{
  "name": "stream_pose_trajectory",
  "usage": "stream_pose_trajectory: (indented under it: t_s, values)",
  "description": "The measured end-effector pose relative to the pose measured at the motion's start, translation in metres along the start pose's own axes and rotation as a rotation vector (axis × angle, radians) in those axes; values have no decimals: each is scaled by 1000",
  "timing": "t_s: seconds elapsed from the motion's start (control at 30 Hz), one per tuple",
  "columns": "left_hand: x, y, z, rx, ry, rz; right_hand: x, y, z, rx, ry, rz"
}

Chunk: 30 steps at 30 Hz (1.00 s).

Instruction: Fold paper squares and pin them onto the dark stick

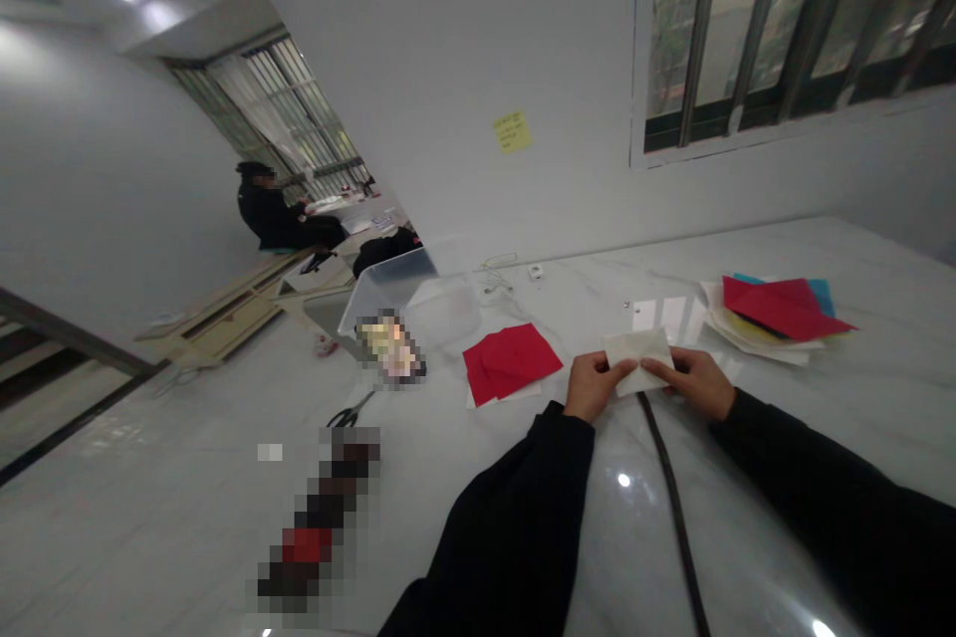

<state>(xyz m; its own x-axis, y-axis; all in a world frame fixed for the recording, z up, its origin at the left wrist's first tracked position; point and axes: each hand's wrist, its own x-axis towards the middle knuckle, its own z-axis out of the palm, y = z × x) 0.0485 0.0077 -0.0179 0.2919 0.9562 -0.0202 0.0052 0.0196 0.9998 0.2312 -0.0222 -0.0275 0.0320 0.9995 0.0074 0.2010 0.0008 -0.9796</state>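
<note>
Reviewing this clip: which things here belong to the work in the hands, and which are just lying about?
Part of the work:
left hand
right hand
white paper
red paper
paper pile

Just lying about:
scissors
plastic bin
sticky note
dark cord

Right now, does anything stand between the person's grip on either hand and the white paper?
Nothing does. The left hand and right hand are both directly on the white paper, with nothing visible between them. A dark cord lies on the table nearby, below the paper, but not between hand and paper.
</note>
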Motion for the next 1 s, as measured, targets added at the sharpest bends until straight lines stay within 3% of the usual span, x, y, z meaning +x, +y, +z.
stream_pose_trajectory:
  t_s: [0.73, 1.0]
  values:
    - [2, -7, 0, 20, -11, -29, -1, -3, 2, 26, -29, 15]
    - [0, -6, -2, 79, -141, -88, 8, 13, -1, 215, 55, 2]
